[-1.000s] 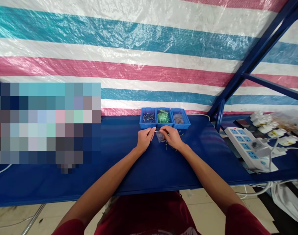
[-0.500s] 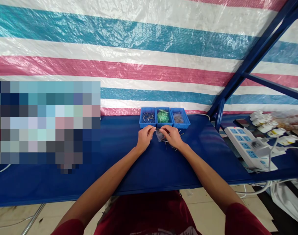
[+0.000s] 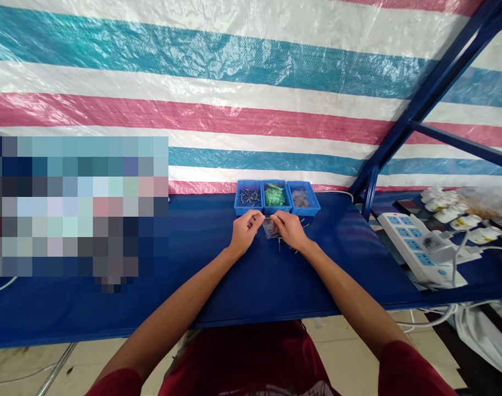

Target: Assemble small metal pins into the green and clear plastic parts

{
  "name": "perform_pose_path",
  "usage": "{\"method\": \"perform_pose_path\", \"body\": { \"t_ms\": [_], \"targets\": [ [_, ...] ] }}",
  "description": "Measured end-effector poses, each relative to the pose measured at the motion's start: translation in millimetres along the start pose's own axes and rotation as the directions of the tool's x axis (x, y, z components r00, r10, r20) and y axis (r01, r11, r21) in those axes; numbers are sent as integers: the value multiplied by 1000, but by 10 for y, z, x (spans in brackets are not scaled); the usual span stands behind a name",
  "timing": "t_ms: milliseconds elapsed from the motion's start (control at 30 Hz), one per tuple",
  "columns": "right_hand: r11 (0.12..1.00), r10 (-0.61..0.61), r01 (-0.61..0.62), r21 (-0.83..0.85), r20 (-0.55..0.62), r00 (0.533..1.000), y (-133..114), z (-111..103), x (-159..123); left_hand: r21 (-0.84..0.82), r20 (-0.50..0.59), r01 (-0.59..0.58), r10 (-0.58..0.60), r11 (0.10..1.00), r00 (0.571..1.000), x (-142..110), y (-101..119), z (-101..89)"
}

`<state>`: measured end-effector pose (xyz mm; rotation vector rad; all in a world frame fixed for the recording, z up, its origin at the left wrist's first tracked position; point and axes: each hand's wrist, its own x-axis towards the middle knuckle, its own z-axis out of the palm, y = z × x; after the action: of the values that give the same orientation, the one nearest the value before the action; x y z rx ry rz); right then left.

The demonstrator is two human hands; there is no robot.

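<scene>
The 2 hands are close together but not touching. The left hand (image 3: 245, 231) has its thumb and fingers pinched on a thin, pale, rod-like piece (image 3: 268, 218), whose other end meets the pinched fingertips of the right hand (image 3: 291, 230). This piece spans the small gap between them, above the dark-blue covered table (image 3: 333, 275), nearer its far edge than its near edge. Just below lies a small clear plastic bag (image 3: 269, 230), with thin metal pins (image 3: 304, 224) scattered beside and partly under the right hand. Beyond the hands, 3 blue plastic trays stand side by side along the table's far edge: the left tray (image 3: 248, 211) holds dark metal pins (image 3: 250, 197), the middle tray (image 3: 277, 210) green plastic packets (image 3: 275, 194), the right tray (image 3: 306, 211) translucent pieces (image 3: 300, 198). Past the table's right edge lies a white power strip with blue sockets (image 3: 405, 245).
</scene>
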<state>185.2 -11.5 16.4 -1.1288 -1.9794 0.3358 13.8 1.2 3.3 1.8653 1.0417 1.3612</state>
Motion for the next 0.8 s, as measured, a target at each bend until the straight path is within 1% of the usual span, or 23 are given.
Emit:
{"method": "perform_pose_path", "body": {
  "t_ms": [133, 267, 367, 467, 600, 700, 800],
  "targets": [
    [999, 53, -53, 10, -3, 999, -6, -7, 3, 25, 14, -36, 35, 999, 999, -3, -13, 9],
    [997, 72, -72, -7, 5, 997, 14, 5, -3, 37, 18, -49, 48, 998, 999, -2, -37, 13],
    [998, 58, -57, 15, -10, 998, 30, 17, -11, 52, 12, -33, 32, 998, 999, 2, -38, 8],
    [998, 16, -14, 65, -30, 999, 36, 32, -19, 74, -13, 3, -2, 997, 1000, 0, -26, -6],
    [998, -39, 41, 58, -27, 999, 32, 46, -19, 66, -45, 26, -23, 997, 999, -10, -6, -19],
    [998, -45, 46, 30, -33, 998, 36, 48, -15, 32, -35, 18, -17, 999, 999, -11, -7, -20],
    [1000, -25, 26, 11, -45, 999, 40, 40, -11, 17, -35, -27, 28, 999, 999, -2, -24, -14]
  ]
}}
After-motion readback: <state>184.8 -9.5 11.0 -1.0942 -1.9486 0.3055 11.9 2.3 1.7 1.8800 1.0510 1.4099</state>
